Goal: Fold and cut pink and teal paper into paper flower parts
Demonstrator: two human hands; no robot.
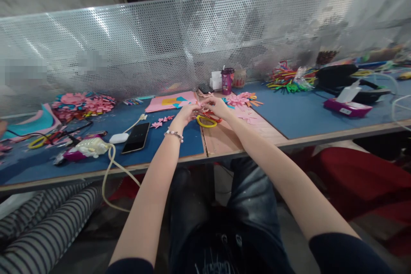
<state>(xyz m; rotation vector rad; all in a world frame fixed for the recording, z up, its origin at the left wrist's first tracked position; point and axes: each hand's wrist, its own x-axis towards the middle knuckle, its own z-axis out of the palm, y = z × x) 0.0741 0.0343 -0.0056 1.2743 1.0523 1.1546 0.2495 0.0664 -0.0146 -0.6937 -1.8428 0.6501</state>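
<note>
My left hand (189, 112) and my right hand (215, 105) meet above the middle of the table, with fingers pinched close together. Between them shows a small piece of pink paper (199, 104), partly hidden by the fingers. Just below the hands lies a pair of scissors with a yellow handle (207, 123); an orange-red part shows beside it. Pink paper sheets (156, 103) with yellow and blue pieces on top lie behind my left hand. Small pink paper cut-outs (162, 121) rest to its left. Beyond my right hand is a pile of pink cut pieces (240, 99).
A phone (136, 138), white earbud case (118, 138) and cable (111, 171) lie at left, near a large pink paper heap (83, 105). A purple cup (227, 80) stands behind. A tissue pack (348, 107) lies right. A perforated metal screen (144, 51) bounds the back. Another person's striped legs (54, 227) show at left.
</note>
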